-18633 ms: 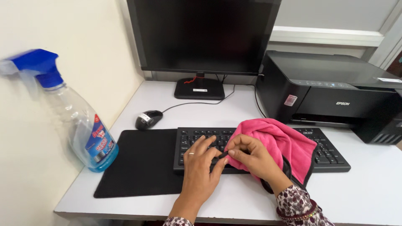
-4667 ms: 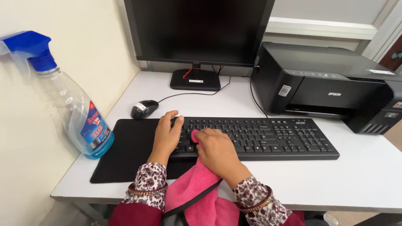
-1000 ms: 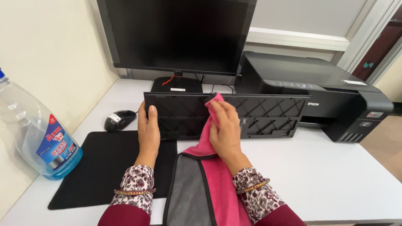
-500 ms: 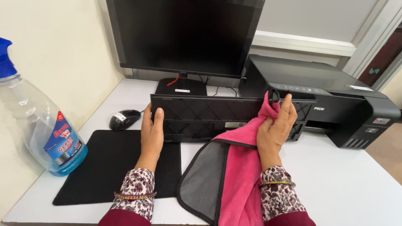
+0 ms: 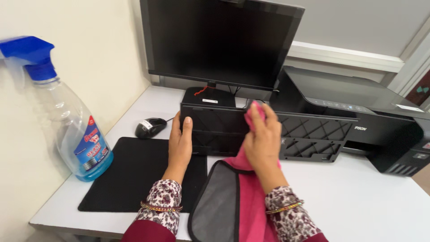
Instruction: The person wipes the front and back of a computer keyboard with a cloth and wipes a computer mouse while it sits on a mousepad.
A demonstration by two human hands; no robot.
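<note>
A black keyboard (image 5: 268,134) stands on its long edge on the white tabletop (image 5: 367,201), its ribbed underside turned toward the person. The left hand (image 5: 180,145) clasps the keyboard's left end, fingers laid flat and pointing up against the underside, steadying it upright. The right hand (image 5: 262,139) presses a pink cloth (image 5: 253,201) against the underside near the keyboard's middle, fingers spread over the fabric with a fold of pink showing above the fingertips; the rest of the cloth hangs down toward the person, and a grey panel with dark edging (image 5: 215,201) lies beside it, between the two forearms. Under the left wrist and spreading out to the left lies a black mouse mat (image 5: 134,179). Beyond the left hand, a little to its left, sits a black mouse (image 5: 150,127). Far left of both hands stands a clear spray bottle (image 5: 76,130) with a blue trigger head and blue liquid at its bottom. Behind the keyboard rises a dark monitor (image 5: 219,40) on its stand, and to the right of the right hand, behind the keyboard's far end, sits a black printer (image 5: 358,107).
</note>
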